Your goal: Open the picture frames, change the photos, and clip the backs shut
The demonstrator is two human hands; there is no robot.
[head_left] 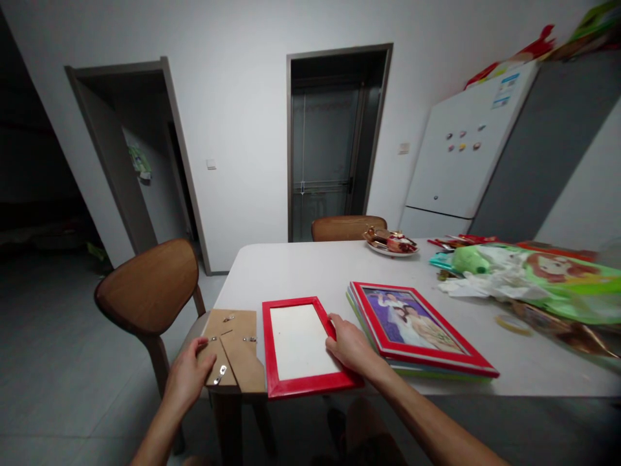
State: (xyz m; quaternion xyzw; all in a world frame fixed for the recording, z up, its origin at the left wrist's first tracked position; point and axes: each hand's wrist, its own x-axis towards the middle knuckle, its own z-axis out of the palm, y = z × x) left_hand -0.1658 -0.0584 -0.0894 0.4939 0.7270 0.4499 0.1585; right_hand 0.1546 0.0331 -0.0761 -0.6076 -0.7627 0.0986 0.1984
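A red picture frame (272,349) lies near the front edge of the table, a blank white sheet (301,340) filling its opening. My right hand (350,344) grips the frame's right side, fingers and thumb over the rim. To its left is a brown backing board (242,356) with metal clips and a slanted stand flap. My left hand (190,370) touches the board's left edge, thumb and fingers apart and loosely bent. On the right, another red frame with a photo of people (412,320) tops a stack of frames; a green edge shows underneath.
A white table (301,265) carries a plate of wrapped items (392,243) at the back. Crumpled bags (528,278) and a tape roll (513,325) lie on the right. Wooden chairs stand at the left (150,285) and far side (348,228). A fridge (451,168) is behind.
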